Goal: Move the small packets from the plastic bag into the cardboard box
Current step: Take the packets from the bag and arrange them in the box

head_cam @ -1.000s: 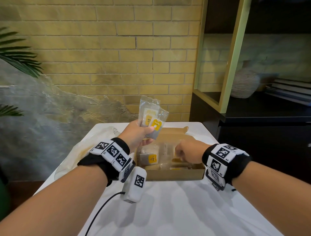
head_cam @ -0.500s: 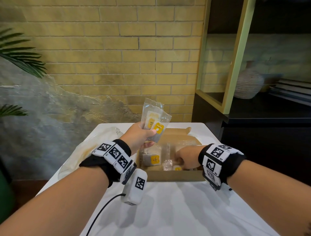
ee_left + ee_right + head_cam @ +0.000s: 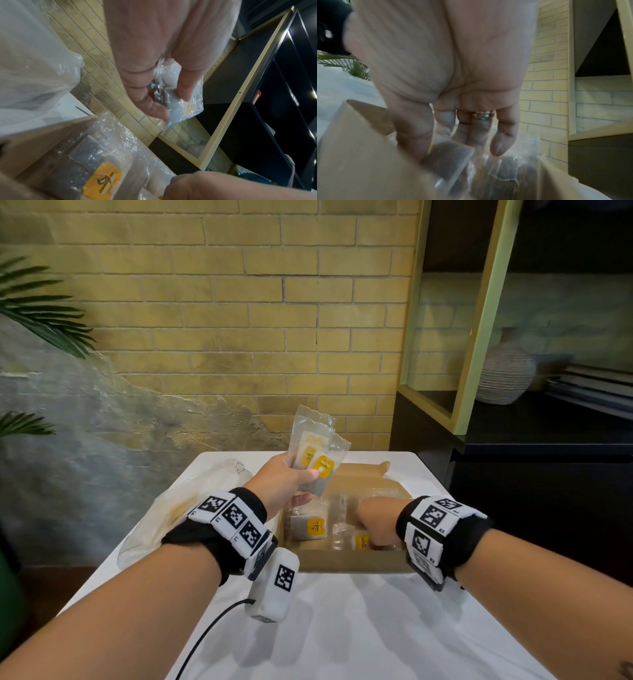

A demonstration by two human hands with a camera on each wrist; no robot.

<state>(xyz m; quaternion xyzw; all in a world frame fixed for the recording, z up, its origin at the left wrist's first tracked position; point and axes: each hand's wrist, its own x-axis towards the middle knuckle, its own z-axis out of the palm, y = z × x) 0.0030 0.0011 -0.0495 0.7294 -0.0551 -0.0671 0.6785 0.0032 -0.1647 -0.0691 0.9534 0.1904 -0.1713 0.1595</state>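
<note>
My left hand (image 3: 303,484) holds two clear small packets (image 3: 317,453) with yellow labels upright above the back left of the cardboard box (image 3: 342,564). The left wrist view shows thumb and fingers pinching these held packets (image 3: 186,108). My right hand (image 3: 371,525) reaches down inside the box among several more packets (image 3: 310,527). In the right wrist view, its thumb and fingers (image 3: 471,135) pinch a grey packet (image 3: 452,158) low in the box. The crumpled plastic bag (image 3: 178,508) lies left of the box.
Box and bag sit on a white table (image 3: 342,631) against a yellow brick wall. A dark shelf unit (image 3: 513,474) with a striped vase (image 3: 507,374) stands to the right. Palm leaves (image 3: 41,309) hang at the left. A cable (image 3: 205,642) trails from my left wrist.
My right hand has dropped from above the box's front down into it among the packets. My left hand has stayed raised with its two packets.
</note>
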